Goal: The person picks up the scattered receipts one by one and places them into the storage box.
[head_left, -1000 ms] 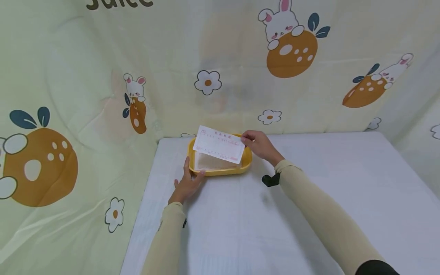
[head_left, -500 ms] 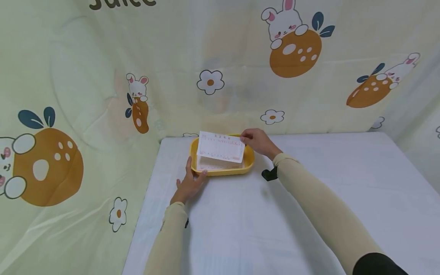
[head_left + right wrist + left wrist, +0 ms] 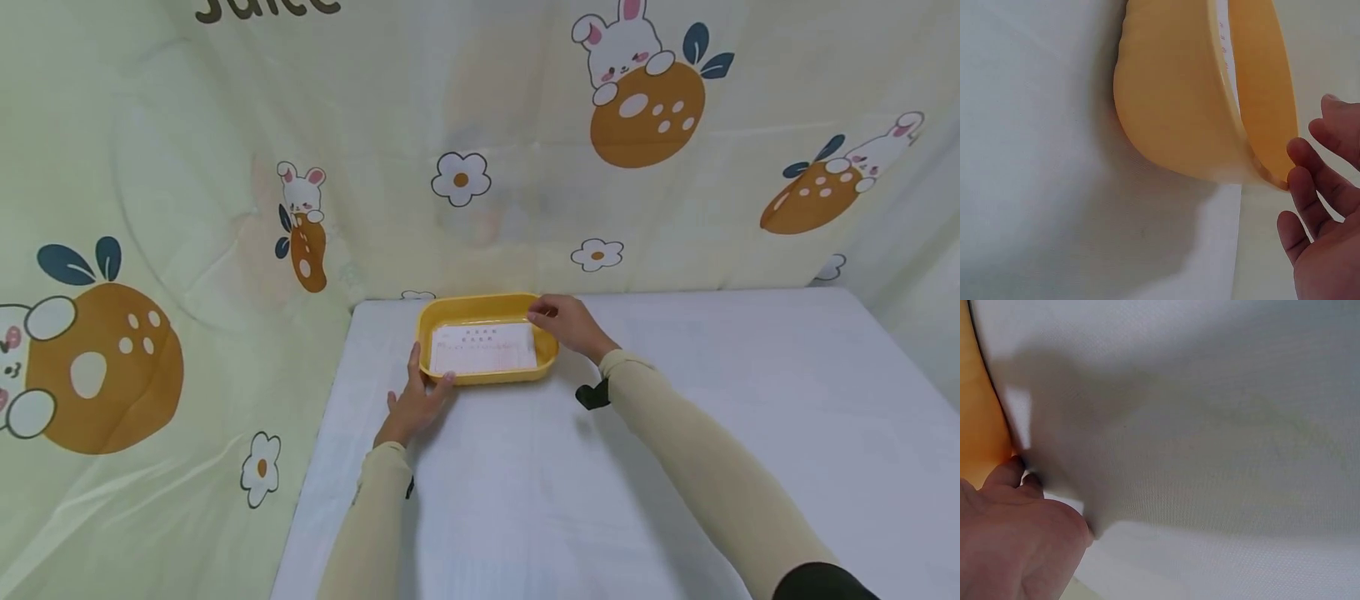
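Observation:
A yellow oval tray point(image 3: 487, 377) sits near the back of the table, with white slips of paper point(image 3: 483, 354) bearing red print lying flat inside. My left hand point(image 3: 411, 408) rests against the tray's front left corner, index finger along the left side and thumb at the front rim. In the left wrist view, that hand point(image 3: 1016, 540) touches the orange-looking tray wall point(image 3: 982, 419). At the tray's right end, my right hand point(image 3: 572, 325) touches the rim; no paper shows between its fingers. The right wrist view shows its fingertips point(image 3: 1300, 178) at the tray's rim point(image 3: 1229, 94).
A white cloth covers the table point(image 3: 675, 400). Close behind the tray hangs a pale curtain point(image 3: 517, 208) printed with rabbits, orange fruits and flowers, which also runs along the left side.
The paper slip that my right hand held raised and tilted over the tray now lies flat inside it. My right hand has let go and lowered slightly. My left hand stays at the corner.

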Demonstrator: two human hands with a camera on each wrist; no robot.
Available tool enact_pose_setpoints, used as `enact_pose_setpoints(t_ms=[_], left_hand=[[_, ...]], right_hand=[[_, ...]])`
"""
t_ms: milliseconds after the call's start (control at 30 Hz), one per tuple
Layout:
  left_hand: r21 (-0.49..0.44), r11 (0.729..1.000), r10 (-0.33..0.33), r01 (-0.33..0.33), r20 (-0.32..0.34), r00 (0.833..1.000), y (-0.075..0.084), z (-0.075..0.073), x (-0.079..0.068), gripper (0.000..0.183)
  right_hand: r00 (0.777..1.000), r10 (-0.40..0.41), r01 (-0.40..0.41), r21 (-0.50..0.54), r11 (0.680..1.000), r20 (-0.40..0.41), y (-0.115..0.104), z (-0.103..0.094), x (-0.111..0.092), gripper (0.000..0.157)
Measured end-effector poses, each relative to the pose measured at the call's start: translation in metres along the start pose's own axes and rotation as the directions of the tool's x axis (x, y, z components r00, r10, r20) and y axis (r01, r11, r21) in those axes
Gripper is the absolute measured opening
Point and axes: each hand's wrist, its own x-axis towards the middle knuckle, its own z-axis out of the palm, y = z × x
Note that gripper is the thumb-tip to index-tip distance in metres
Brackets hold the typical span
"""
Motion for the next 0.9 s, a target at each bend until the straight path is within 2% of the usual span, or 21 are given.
enact_pose_setpoints(t_ms=[133, 433, 567, 733, 900], left_hand=[[0.005, 1.000, 0.005, -0.005, -0.006, 1.000, 0.000, 0.002, 0.002, 0.100], [-0.001, 1.000, 0.010, -0.010, -0.007, 1.000, 0.002, 0.001, -0.001, 0.100], [-0.001, 1.000, -0.006, 0.006, -0.012, 1.000, 0.004, 0.000, -0.004, 0.101], [-0.015, 1.000, 0.017, -0.017, -0.030, 0.999, 0.004, 0.006, -0.004, 0.100], [-0.025, 1.000, 0.006, -0.008, -0.068, 0.998, 0.004, 0.011, -0.004, 0.098]], right_hand=[[0.999, -0.028, 0.029, 0.021, 0.999, -0.035, 0.003, 0.000, -0.005, 0.030], [0.996, 0.002, 0.002, 0.050, 0.999, -0.084, 0.008, -0.002, -0.021, 0.038], [0.994, 0.058, -0.052, 0.068, 0.996, -0.088, 0.012, 0.000, -0.032, 0.051], [0.985, 0.156, -0.150, 0.081, 0.985, -0.079, 0.017, 0.001, -0.045, 0.071], [0.985, 0.163, -0.156, 0.104, 0.982, -0.061, 0.019, 0.003, -0.056, 0.084]])
